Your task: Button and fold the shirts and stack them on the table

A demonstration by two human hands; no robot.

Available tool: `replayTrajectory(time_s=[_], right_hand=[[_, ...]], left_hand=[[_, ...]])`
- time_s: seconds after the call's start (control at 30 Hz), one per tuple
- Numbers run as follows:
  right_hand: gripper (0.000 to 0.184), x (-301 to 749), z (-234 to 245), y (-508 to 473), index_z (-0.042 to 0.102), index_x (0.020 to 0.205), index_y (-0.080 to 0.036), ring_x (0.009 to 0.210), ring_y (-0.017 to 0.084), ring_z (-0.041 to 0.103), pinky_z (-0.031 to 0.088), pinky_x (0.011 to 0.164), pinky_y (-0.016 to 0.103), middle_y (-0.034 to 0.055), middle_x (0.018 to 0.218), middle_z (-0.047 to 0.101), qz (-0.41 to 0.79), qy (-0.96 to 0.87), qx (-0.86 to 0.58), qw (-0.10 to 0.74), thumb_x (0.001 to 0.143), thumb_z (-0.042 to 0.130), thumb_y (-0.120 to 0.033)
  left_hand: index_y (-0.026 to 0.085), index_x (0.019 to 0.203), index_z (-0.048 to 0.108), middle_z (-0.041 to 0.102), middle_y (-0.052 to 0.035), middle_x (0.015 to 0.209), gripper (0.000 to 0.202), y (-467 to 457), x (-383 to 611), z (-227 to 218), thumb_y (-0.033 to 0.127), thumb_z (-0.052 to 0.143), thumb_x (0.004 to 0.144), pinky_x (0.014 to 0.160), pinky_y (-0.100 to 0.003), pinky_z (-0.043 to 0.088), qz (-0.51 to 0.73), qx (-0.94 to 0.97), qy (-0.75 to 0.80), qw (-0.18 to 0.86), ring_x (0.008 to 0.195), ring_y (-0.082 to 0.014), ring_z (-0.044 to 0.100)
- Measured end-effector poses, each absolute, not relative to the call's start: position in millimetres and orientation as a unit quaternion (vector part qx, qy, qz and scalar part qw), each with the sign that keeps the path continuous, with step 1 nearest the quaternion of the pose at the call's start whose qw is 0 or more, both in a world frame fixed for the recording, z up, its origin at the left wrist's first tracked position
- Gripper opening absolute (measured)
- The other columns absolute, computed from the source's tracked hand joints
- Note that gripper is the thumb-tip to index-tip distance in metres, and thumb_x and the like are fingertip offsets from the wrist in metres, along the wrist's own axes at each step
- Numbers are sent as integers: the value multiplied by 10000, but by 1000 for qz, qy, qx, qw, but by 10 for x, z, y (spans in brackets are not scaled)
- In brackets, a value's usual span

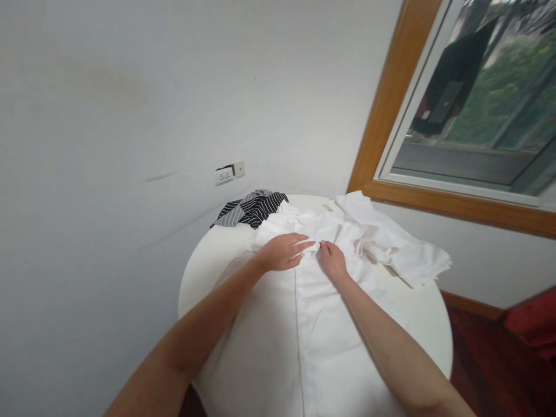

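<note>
A white wall (130, 104) fills the background, with one wood-framed window (478, 162) at upper right. Before it stands one round white table (200, 284), over a dark red floor (482, 359). White fabric covers most of the tabletop: a garment (269, 324), marked by one long seam, runs from the far side to the bottom of view; whether the white piece at far right is part of it cannot be told. One red cloth (532, 318) shows at the right edge. One striped cloth (260, 208), black, grey and white, lies bunched on the table's far left. Two hands meet the garment near its gathered upper part: the left hand (284, 252) lies over a fold, fingers parted, its grip uncertain; the right hand (333, 260), just beside it, pinches the fold's end between thumb and forefinger. Two wall fittings, one socket (223, 176) and one smaller plate (239, 169), sit side by side.
</note>
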State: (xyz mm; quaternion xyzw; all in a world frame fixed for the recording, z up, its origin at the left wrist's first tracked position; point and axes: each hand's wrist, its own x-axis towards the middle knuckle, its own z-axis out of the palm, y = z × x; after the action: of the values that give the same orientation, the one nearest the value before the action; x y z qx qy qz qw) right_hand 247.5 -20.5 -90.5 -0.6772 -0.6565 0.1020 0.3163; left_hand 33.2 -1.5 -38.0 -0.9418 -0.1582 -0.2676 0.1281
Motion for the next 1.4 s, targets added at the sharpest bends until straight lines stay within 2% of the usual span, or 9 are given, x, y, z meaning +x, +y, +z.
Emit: replayTrajectory(time_s=[0.17, 0.33, 0.53, 0.63, 0.77, 0.97, 1.1, 1.2, 1.4], right_hand=[[584, 2490, -881, -195, 630, 1182, -184, 1111, 207, 573, 415, 957, 322, 86, 1184, 657, 130, -667, -597, 426, 964, 175, -477], [446, 2338, -801, -284, 583, 1268, -226, 1197, 202, 511, 357, 1032, 340, 73, 1284, 600, 93, -754, -517, 393, 924, 372, -417], [265, 2427, -633, -398, 695, 887, -217, 1166, 219, 523, 356, 1022, 369, 61, 1109, 671, 111, -776, -493, 377, 785, 450, -207], [259, 2570, -530, -428, 677, 838, -204, 1032, 212, 586, 406, 964, 350, 58, 981, 691, 135, -784, -488, 361, 762, 429, -189], [331, 2530, -352, -521, 666, 1058, -217, 1173, 225, 510, 348, 1029, 376, 64, 1165, 645, 75, -824, -466, 313, 806, 452, -231], [589, 2079, -278, -729, 448, 1389, -284, 1368, 234, 313, 101, 1148, 446, 46, 1350, 545, 27, -929, -333, 160, 838, 561, -459], [360, 2066, -406, -764, 637, 1167, -297, 1240, 180, 466, 30, 1157, 435, 17, 1090, 685, 22, -934, -331, 131, 865, 456, -220], [284, 2241, -380, -843, 690, 921, -265, 1095, 168, 555, 110, 1152, 398, 8, 976, 691, 42, -920, -351, 168, 785, 463, -164], [210, 2868, -170, -1109, 617, 689, -249, 843, 207, 604, 360, 1022, 394, 35, 750, 651, 185, -854, -431, 225, 758, 419, -251]], left_hand=[[184, 1267, 504, 553, -122, 1265, 373, 129, 79, -340, 252, 395, 917, 1063, -469, 346, -484, -794, -333, 156, 1218, -240, 470], [169, 1209, 525, 572, -120, 1194, 343, 280, -44, -396, 262, 310, 958, 1027, -405, 379, -549, -705, -434, 112, 1162, -215, 498], [171, 1153, 554, 594, -102, 1119, 322, 410, -145, -561, 264, 316, 958, 994, -373, 406, -506, -732, -450, 70, 1095, -204, 524], [162, 1169, 547, 591, -101, 1122, 315, 439, -175, -608, 255, 344, 947, 993, -362, 413, -484, -756, -437, 65, 1087, -197, 525], [168, 1161, 565, 605, -93, 1125, 316, 482, -170, -678, 198, 367, 915, 1002, -382, 413, -435, -798, -411, 70, 1096, -198, 523], [179, 1197, 569, 611, -83, 1183, 375, 546, -183, -789, 141, 388, 870, 1024, -417, 404, -395, -831, -388, 61, 1140, -202, 512], [181, 1238, 550, 588, -81, 1251, 413, 575, -221, -832, 127, 384, 863, 1052, -422, 381, -378, -843, -378, 51, 1186, -201, 492], [185, 1243, 548, 573, -89, 1270, 394, 588, -238, -835, 158, 379, 888, 1053, -429, 376, -384, -840, -380, 54, 1198, -208, 484], [176, 1258, 526, 565, -103, 1261, 378, 571, -240, -778, 209, 353, 924, 1060, -425, 359, -407, -812, -414, 66, 1208, -216, 470]])
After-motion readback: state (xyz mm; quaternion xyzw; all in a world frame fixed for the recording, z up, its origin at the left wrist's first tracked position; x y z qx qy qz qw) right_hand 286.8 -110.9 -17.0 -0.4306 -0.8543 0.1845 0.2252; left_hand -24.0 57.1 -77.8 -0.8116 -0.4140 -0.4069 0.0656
